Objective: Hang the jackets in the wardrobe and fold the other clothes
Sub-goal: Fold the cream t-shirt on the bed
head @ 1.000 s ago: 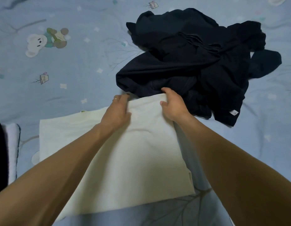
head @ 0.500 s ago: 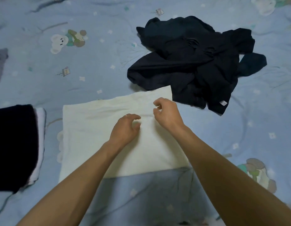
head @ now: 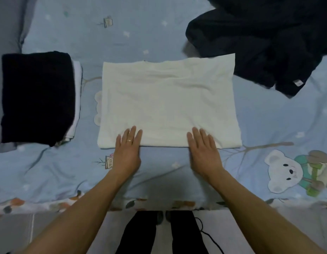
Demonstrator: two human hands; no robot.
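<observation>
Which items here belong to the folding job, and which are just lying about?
Part of the job:
white garment, folded flat
left hand and right hand, flat on its near edge
dark clothes heap, unfolded
folded stack, dark piece on top

Lying about:
blue bear-print bedsheet

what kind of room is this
Most likely a bedroom: a light blue bedsheet printed with cartoon bears, a folded white cotton garment, and a crumpled dark navy clothes heap on it.
</observation>
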